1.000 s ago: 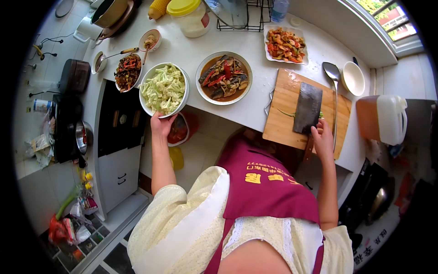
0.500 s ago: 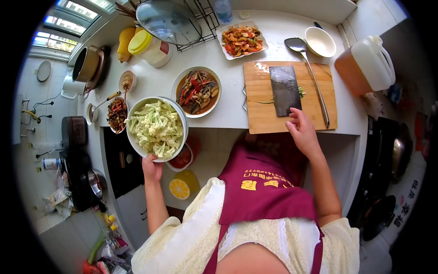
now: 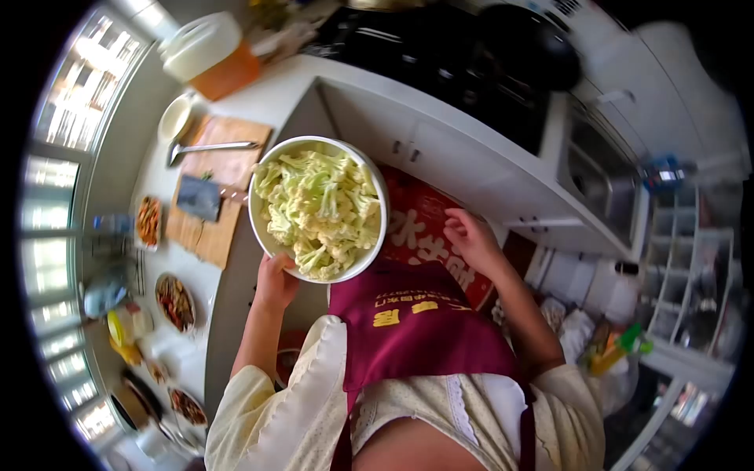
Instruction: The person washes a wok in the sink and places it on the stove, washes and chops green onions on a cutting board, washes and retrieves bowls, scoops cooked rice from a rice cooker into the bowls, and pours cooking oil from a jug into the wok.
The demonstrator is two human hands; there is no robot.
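Note:
My left hand (image 3: 279,281) grips the lower left rim of a white bowl (image 3: 380,235) heaped with cut cauliflower (image 3: 318,208). The bowl hangs in front of my apron, above the floor. To its right, my right hand (image 3: 471,238) is in the air with its fingers apart, holding nothing, over a red floor mat (image 3: 416,224). On the counter at the left, a cleaver (image 3: 199,198) lies flat on the wooden cutting board (image 3: 192,235), and a metal spatula (image 3: 216,147) rests across the board's upper part.
A black stove (image 3: 416,47) with a dark wok (image 3: 530,47) is at the top. The sink (image 3: 601,169) lies right of it, beside a wire rack (image 3: 683,259). Cooked dishes (image 3: 174,302) and a jug of orange liquid (image 3: 212,59) stand on the left counter.
The view has swung right, so the counter now lies at the left and the stove and sink show. My left hand has carried the bowl along. My right hand has left the cleaver area.

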